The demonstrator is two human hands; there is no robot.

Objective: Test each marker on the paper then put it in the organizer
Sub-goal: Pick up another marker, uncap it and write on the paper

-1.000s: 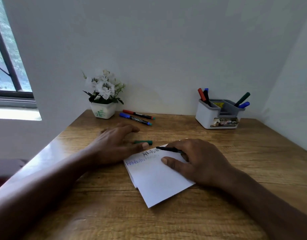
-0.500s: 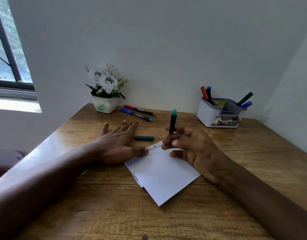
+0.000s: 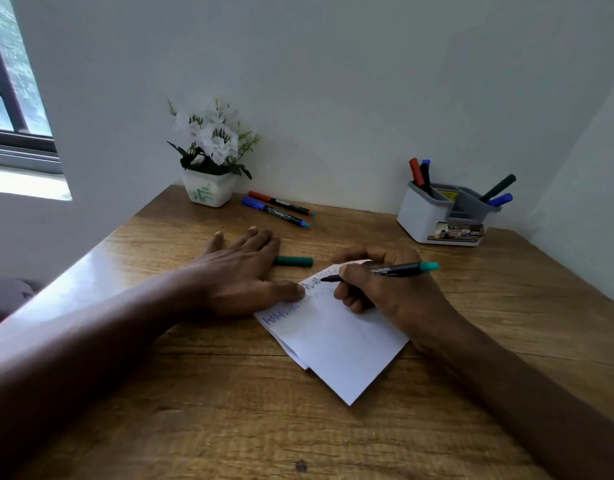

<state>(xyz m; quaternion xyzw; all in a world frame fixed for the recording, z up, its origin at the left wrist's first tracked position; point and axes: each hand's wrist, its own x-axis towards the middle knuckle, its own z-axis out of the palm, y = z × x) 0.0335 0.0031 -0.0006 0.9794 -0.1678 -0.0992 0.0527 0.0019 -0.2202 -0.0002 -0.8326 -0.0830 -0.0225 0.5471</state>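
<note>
A folded white paper (image 3: 340,344) with blue and dark scribbles lies on the wooden desk (image 3: 229,410). My left hand (image 3: 239,275) presses flat on its left corner, fingers spread. My right hand (image 3: 392,289) grips an uncapped green marker (image 3: 395,270) in a writing hold, tip touching the paper's top edge. Its green cap (image 3: 293,261) lies on the desk just beyond my left hand. A red marker (image 3: 281,202) and a blue marker (image 3: 274,212) lie near the back wall. The grey-white organizer (image 3: 440,216) at the back right holds several markers.
A white pot of white flowers (image 3: 210,161) stands at the desk's back left corner. Walls close the desk at the back and right. A window (image 3: 11,98) is at the far left.
My right hand turned the marker from upright to a writing hold and brought its tip down onto the paper. My left hand stayed on the paper's corner.
</note>
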